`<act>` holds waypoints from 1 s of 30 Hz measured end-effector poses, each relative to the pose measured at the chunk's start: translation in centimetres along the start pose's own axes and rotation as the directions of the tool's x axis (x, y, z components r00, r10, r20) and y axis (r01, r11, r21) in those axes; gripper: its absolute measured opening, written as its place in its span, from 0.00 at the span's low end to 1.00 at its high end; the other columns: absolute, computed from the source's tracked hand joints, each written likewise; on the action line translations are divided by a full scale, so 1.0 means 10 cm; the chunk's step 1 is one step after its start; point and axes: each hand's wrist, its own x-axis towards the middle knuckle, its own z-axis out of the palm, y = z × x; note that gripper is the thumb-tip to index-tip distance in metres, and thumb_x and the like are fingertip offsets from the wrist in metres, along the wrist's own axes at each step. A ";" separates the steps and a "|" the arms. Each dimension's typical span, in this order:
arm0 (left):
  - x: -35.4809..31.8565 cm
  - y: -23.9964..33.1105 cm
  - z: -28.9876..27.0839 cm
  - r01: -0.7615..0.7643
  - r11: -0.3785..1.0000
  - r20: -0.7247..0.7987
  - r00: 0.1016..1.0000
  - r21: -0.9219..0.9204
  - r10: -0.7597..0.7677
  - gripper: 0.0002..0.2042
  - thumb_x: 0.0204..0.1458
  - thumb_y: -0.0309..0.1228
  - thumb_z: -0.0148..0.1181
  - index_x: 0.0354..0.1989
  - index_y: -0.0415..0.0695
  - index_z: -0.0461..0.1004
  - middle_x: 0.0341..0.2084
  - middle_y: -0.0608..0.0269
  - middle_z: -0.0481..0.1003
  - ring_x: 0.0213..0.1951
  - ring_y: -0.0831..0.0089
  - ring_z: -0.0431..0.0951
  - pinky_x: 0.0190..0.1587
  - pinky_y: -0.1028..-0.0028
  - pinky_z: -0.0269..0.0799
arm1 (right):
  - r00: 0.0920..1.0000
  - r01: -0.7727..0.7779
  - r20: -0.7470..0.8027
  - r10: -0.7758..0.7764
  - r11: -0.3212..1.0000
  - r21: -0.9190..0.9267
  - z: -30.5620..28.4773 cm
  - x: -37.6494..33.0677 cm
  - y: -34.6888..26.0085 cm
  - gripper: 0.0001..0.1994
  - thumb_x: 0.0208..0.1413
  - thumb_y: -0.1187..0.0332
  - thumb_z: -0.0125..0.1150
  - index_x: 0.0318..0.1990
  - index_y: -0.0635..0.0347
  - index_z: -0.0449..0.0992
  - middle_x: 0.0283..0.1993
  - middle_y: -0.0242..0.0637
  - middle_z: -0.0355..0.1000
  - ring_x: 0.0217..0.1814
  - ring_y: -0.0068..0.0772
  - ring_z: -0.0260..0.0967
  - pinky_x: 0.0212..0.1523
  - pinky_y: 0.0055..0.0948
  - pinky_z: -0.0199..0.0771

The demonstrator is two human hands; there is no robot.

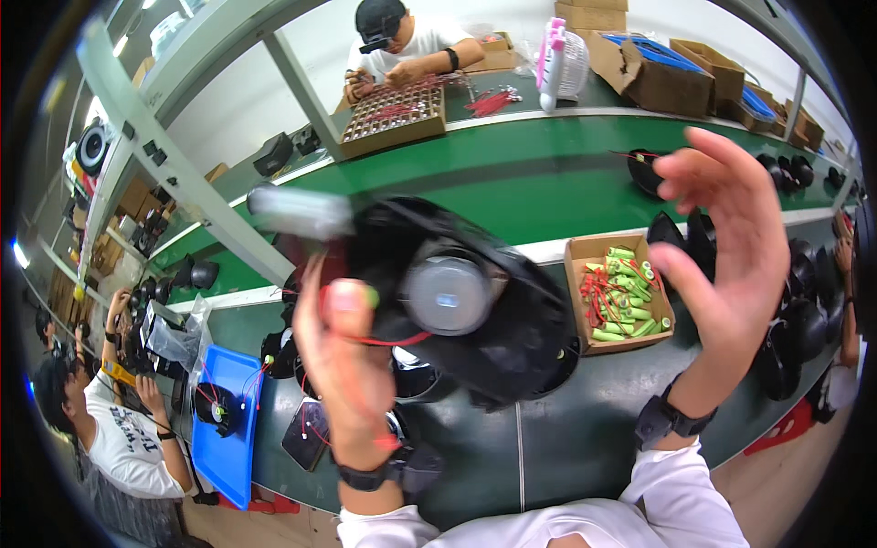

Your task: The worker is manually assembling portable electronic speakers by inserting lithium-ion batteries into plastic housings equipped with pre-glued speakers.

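My left hand (347, 365) is closed at the left edge of a black plastic shell (521, 338), held tilted above the workbench and blurred by motion. A round grey disc (448, 294) sits inside the shell. From it a red wire (393, 342) runs to my left hand, where a small bit of green shows by the fingers. A blurred whitish, see-through object (301, 212) is beyond my left fingers; whether it touches the shell I cannot tell. My right hand (722, 247) is raised with fingers spread, holding nothing, above and right of a cardboard box of green battery cells (600, 346).
A green conveyor belt (512, 173) crosses behind the bench. At left lies a blue tray (215, 457) with a black part in it. More black shells (795, 320) are piled at right. Co-workers sit across the belt (411, 41) and at left (128, 438).
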 end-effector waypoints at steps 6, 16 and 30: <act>0.79 0.34 -0.15 0.142 0.985 0.224 0.968 -0.099 -0.117 0.17 0.57 0.40 0.50 0.48 0.41 0.69 0.43 0.60 0.74 0.45 0.69 0.75 0.51 0.63 0.69 | 0.885 -0.306 0.289 0.366 0.923 -0.231 0.06 0.08 0.75 0.19 0.36 0.82 0.59 0.42 0.64 0.74 0.36 0.38 0.74 0.35 0.28 0.70 0.38 0.27 0.70; 1.87 -1.43 -0.21 0.821 0.557 0.014 0.563 -0.123 -0.826 0.20 0.59 0.46 0.41 0.52 0.48 0.63 0.54 0.48 0.64 0.54 0.49 0.66 0.56 0.40 0.54 | 0.601 -0.344 0.399 0.692 0.675 -0.652 0.12 -0.25 1.75 0.12 0.33 0.82 0.62 0.31 0.65 0.79 0.29 0.46 0.76 0.32 0.38 0.76 0.36 0.30 0.75; 2.10 -2.48 -0.43 0.686 0.576 -0.254 0.713 0.445 -0.653 0.18 0.46 0.36 0.57 0.43 0.39 0.71 0.38 0.50 0.73 0.37 0.52 0.75 0.40 0.46 0.70 | 0.503 -0.134 0.238 0.831 0.347 -0.928 0.16 -0.49 1.97 0.11 0.37 0.74 0.60 0.29 0.44 0.83 0.33 0.42 0.76 0.37 0.41 0.76 0.39 0.33 0.75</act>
